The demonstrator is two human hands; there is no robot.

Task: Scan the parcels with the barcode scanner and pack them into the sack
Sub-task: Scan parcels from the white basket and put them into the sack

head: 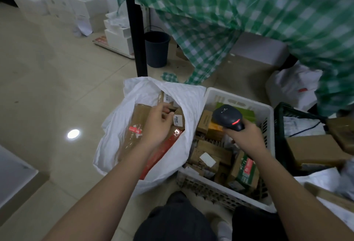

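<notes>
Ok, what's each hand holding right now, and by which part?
The right hand grips the barcode scanner by its handle. The left hand is over the sack, fingers on a small brown parcel; whether it grips it cannot be told.

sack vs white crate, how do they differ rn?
The sack is soft, crumpled white plastic; the crate is rigid with slotted walls. The left hand reaches into the sack; the right hand grips the scanner over the crate. Both are white, open-topped, on the floor and hold cardboard parcels.

Bare forearms (107,189), no sleeves; dark trousers (172,219) (black, apparently).
</notes>
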